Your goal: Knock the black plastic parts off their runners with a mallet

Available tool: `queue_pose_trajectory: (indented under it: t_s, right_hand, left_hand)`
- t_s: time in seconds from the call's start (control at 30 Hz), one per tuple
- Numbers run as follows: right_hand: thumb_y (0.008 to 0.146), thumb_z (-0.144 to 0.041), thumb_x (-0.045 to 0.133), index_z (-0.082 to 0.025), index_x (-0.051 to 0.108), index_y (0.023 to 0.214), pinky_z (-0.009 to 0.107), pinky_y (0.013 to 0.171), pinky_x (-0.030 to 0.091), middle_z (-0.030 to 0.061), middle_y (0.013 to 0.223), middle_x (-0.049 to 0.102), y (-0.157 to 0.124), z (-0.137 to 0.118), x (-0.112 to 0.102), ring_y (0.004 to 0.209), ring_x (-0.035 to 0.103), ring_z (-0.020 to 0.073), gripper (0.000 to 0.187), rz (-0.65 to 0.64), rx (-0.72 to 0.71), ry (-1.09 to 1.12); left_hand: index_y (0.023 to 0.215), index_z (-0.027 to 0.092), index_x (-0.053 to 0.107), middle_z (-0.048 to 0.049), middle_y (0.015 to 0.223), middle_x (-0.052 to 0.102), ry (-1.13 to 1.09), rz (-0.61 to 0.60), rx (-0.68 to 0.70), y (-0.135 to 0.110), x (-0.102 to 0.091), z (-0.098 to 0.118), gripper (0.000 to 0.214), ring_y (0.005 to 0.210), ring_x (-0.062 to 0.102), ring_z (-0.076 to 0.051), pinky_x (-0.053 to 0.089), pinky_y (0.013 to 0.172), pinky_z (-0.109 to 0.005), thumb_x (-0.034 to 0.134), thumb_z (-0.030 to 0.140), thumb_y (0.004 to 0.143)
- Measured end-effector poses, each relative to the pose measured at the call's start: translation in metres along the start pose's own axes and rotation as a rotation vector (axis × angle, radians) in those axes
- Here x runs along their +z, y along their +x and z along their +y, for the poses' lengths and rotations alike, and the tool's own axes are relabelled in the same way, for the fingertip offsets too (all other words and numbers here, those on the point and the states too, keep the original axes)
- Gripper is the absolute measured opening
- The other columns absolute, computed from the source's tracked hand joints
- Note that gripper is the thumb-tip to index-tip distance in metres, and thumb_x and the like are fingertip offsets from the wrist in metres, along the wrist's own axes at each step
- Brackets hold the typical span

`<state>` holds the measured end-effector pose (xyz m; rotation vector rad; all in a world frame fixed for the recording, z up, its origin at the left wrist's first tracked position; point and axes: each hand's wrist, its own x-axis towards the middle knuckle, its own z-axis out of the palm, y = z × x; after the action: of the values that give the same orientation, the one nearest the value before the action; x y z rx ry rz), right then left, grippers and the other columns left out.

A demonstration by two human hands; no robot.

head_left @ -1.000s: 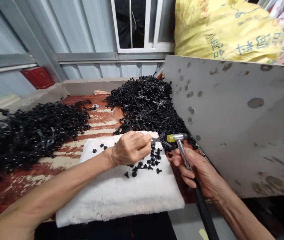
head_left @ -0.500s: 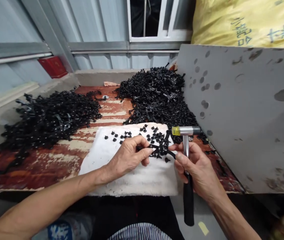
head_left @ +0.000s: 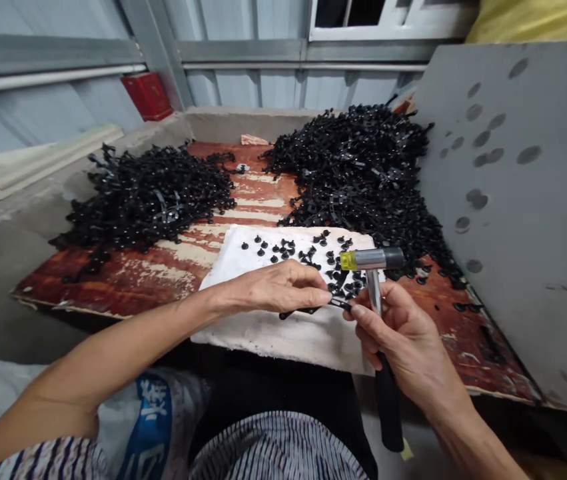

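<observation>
My left hand (head_left: pixel 283 288) is closed in a pinch on a thin black plastic sprue (head_left: pixel 308 309) just above a white pad (head_left: pixel 288 333). My right hand (head_left: pixel 398 333) grips a small hammer (head_left: pixel 373 260) with a metal head, a yellow tip and a black handle, and its fingertips also touch the sprue's right end. Several small black plastic pieces (head_left: pixel 313 253) lie loose on the pad's far half, right behind both hands.
Two heaps of black plastic sprues lie on a worn red board (head_left: pixel 163 267), one at the left (head_left: pixel 153 197), one at the back right (head_left: pixel 358 167). A spotted grey panel (head_left: pixel 523 200) stands on the right. A printed sack (head_left: pixel 148 420) lies by my lap.
The view has tilted down and the hands sit nearer the pad's front edge. My left hand has flattened its pinch on the sprue, with the right fingertips still meeting it.
</observation>
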<state>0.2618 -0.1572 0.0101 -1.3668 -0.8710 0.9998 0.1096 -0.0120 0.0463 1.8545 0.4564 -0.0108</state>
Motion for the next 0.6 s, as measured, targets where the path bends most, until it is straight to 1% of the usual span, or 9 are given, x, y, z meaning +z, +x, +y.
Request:
queue_pose_trajectory:
  t_s: [0.07, 0.13, 0.23, 0.3, 0.37, 0.47, 0.53, 0.6]
  right_hand:
    - [0.077, -0.051, 0.073, -0.022, 0.049, 0.084, 0.016, 0.029, 0.034, -0.0089, 0.054, 0.046, 0.000, 0.002, 0.005, 0.036, 0.036, 0.0052, 0.038, -0.020, 0.011, -0.010]
    - [0.076, -0.052, 0.073, -0.022, 0.050, 0.084, 0.017, 0.029, 0.034, -0.0083, 0.055, 0.046, 0.000, 0.004, 0.008, 0.036, 0.036, 0.0055, 0.039, -0.032, 0.017, -0.017]
    - [0.074, -0.052, 0.075, -0.022, 0.053, 0.084, 0.017, 0.028, 0.033, -0.0067, 0.057, 0.049, 0.000, 0.005, 0.011, 0.035, 0.037, 0.0053, 0.039, -0.031, 0.014, -0.042]
    - [0.073, -0.052, 0.076, -0.022, 0.054, 0.083, 0.017, 0.027, 0.033, -0.0066, 0.056, 0.049, 0.000, 0.006, 0.013, 0.034, 0.037, 0.0053, 0.039, -0.024, 0.009, -0.056]
    - [0.072, -0.052, 0.077, -0.022, 0.054, 0.082, 0.017, 0.027, 0.033, -0.0068, 0.056, 0.048, 0.000, 0.005, 0.015, 0.034, 0.037, 0.0054, 0.039, -0.015, 0.009, -0.060]
    - [0.072, -0.050, 0.077, -0.021, 0.055, 0.084, 0.017, 0.027, 0.033, -0.0076, 0.055, 0.047, -0.001, 0.006, 0.017, 0.035, 0.036, 0.0052, 0.039, -0.028, 0.021, -0.055]
    - [0.073, -0.050, 0.077, -0.021, 0.055, 0.085, 0.017, 0.027, 0.033, -0.0075, 0.054, 0.047, -0.002, 0.006, 0.018, 0.035, 0.036, 0.0052, 0.038, -0.035, 0.017, -0.051]
    - [0.073, -0.049, 0.077, -0.022, 0.055, 0.085, 0.017, 0.028, 0.034, -0.0058, 0.059, 0.052, -0.002, 0.007, 0.017, 0.035, 0.038, 0.0053, 0.037, 0.007, 0.003, -0.033]
  left_hand:
    - [0.080, 0.014, 0.065, 0.0039, 0.063, 0.049, -0.050, -0.046, 0.000, -0.003, -0.002, -0.002, 0.030, 0.053, 0.037, -0.007, 0.029, 0.050, -0.022, 0.056, 0.042, 0.086]
    - [0.077, 0.014, 0.064, 0.0039, 0.062, 0.050, -0.108, -0.049, -0.031, -0.006, -0.001, -0.006, 0.027, 0.051, 0.036, -0.006, 0.028, 0.048, -0.021, 0.056, 0.038, 0.086]
    - [0.075, 0.014, 0.062, 0.0030, 0.063, 0.055, -0.182, -0.004, -0.115, -0.009, 0.003, -0.009, 0.015, 0.051, 0.043, -0.006, 0.032, 0.049, -0.020, 0.058, 0.026, 0.083]
    - [0.075, 0.015, 0.060, 0.0021, 0.064, 0.058, -0.249, 0.003, -0.156, -0.011, 0.005, -0.010, 0.011, 0.054, 0.049, -0.007, 0.036, 0.050, -0.020, 0.059, 0.023, 0.082]
    - [0.078, 0.015, 0.059, 0.0013, 0.066, 0.060, -0.309, 0.000, -0.174, -0.012, 0.007, -0.010, 0.013, 0.055, 0.051, -0.008, 0.038, 0.050, -0.019, 0.059, 0.026, 0.084]
    - [0.078, 0.014, 0.058, -0.0001, 0.069, 0.064, -0.352, -0.019, -0.168, -0.014, 0.011, -0.013, 0.021, 0.051, 0.049, -0.006, 0.036, 0.047, -0.018, 0.060, 0.034, 0.087]
    - [0.079, 0.014, 0.058, -0.0016, 0.074, 0.066, -0.386, -0.040, -0.165, -0.018, 0.012, -0.017, 0.024, 0.051, 0.050, -0.005, 0.038, 0.047, -0.019, 0.064, 0.036, 0.085]
    - [0.084, 0.014, 0.058, -0.0031, 0.081, 0.068, -0.447, -0.028, -0.164, -0.024, 0.011, -0.022, 0.026, 0.056, 0.056, -0.007, 0.043, 0.051, -0.021, 0.071, 0.037, 0.080]
